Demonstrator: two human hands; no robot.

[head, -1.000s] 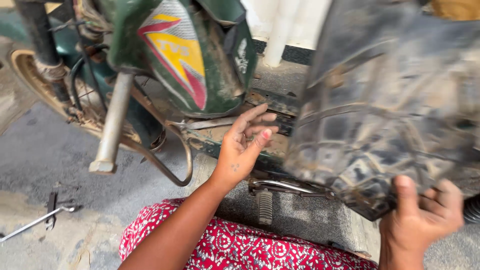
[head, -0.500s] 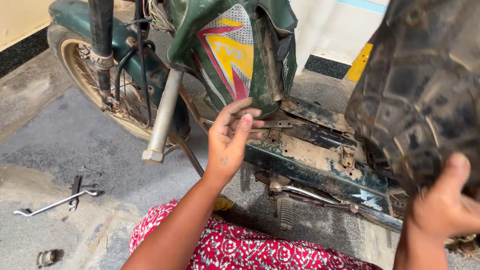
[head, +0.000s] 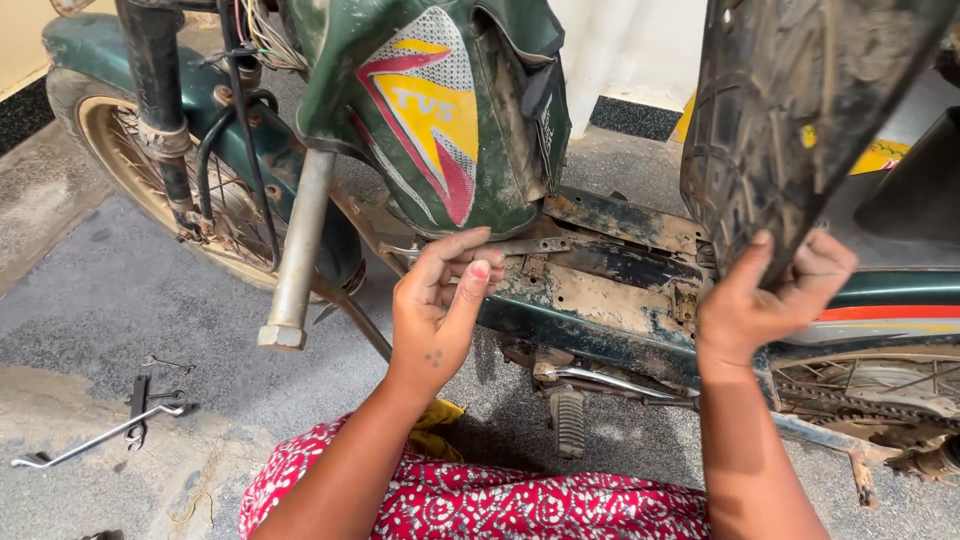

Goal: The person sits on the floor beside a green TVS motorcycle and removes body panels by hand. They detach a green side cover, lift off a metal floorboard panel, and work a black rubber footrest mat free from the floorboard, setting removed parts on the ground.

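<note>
My right hand (head: 775, 300) has shifted up, now gripping the muddy black panel's (head: 800, 110) lower edge; my left hand (head: 440, 300), fingers loosely curled, touches the rusty floorboard bracket (head: 530, 246) beside it.

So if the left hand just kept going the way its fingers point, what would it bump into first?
Probably the rusty floorboard frame of the green moped. The left hand points up and right at the metal bracket there, fingertips almost touching it, though depth is hard to judge.

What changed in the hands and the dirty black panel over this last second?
The right hand tipped the dirty black panel upward, uncovering the rusty floorboard frame. The left hand stayed on the frame edge below the green body cover; the right grip held.
</note>
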